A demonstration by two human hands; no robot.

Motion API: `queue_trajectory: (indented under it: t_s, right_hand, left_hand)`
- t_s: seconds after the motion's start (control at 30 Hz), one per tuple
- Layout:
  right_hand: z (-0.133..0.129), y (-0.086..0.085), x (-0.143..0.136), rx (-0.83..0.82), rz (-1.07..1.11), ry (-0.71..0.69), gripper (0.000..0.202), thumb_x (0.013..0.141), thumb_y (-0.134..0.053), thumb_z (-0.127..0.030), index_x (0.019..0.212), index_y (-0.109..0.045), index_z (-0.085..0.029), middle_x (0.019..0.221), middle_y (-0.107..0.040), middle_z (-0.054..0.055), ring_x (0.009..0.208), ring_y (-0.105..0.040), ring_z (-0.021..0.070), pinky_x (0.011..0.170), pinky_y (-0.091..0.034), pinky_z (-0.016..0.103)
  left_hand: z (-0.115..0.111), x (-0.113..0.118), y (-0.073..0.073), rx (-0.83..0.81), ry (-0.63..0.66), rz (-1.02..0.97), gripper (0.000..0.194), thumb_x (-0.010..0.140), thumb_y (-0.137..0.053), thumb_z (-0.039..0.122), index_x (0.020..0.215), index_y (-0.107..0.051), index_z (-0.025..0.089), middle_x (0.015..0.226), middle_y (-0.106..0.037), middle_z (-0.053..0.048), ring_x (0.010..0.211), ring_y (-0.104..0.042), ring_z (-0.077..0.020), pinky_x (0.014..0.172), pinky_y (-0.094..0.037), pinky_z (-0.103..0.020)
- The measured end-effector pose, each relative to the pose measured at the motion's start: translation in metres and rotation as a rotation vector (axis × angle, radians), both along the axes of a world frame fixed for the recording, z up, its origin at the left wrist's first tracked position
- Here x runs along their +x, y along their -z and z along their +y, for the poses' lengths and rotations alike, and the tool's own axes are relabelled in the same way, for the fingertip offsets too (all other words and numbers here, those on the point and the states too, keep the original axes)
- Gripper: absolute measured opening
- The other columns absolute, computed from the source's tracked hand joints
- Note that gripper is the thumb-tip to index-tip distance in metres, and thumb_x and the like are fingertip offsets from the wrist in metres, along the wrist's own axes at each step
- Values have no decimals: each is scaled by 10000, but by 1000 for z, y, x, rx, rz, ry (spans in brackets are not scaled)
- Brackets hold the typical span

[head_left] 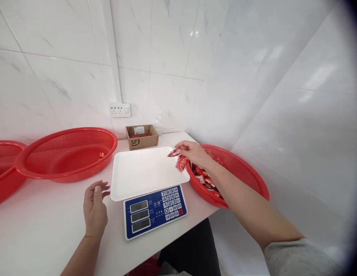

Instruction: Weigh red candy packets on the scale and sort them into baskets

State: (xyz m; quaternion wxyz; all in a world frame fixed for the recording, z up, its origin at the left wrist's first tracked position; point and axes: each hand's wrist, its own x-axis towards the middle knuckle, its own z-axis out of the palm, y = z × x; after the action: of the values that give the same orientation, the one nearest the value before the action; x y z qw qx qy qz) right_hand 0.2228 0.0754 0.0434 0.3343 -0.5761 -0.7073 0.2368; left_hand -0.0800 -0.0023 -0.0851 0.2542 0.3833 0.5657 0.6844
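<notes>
My right hand (192,153) holds a few small red packets (182,162) over the right end of a white tray (146,170). The tray rests on a scale with a blue keypad panel (155,211), and nothing lies on it. Just left of the tray, my left hand (95,207) hovers with its fingers apart, holding nothing. Under my right forearm, a red basket (253,178) contains several red wrapped packets (205,178).
Another red basket (66,176) on the left has one small packet inside. A third red basket (8,191) is cut off at the left edge. Behind the tray stand a cardboard box (144,142) and a clear plastic item (158,125). White tiled walls border the table (52,230).
</notes>
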Motion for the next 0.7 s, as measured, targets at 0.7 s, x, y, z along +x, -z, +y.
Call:
queue_trajectory:
  t_s: [0.7]
  right_hand:
    - [-3, 34, 91, -150, -135, 151, 521, 806, -543, -399, 1287, -493, -205, 1362, -503, 90, 1236, -466, 287, 1035, -355, 424]
  left_hand:
    - [-3, -1, -3, -3, 35, -56, 293, 870, -441, 480, 979, -568, 239, 1000, -592, -31, 888, -568, -175, 712, -478, -306]
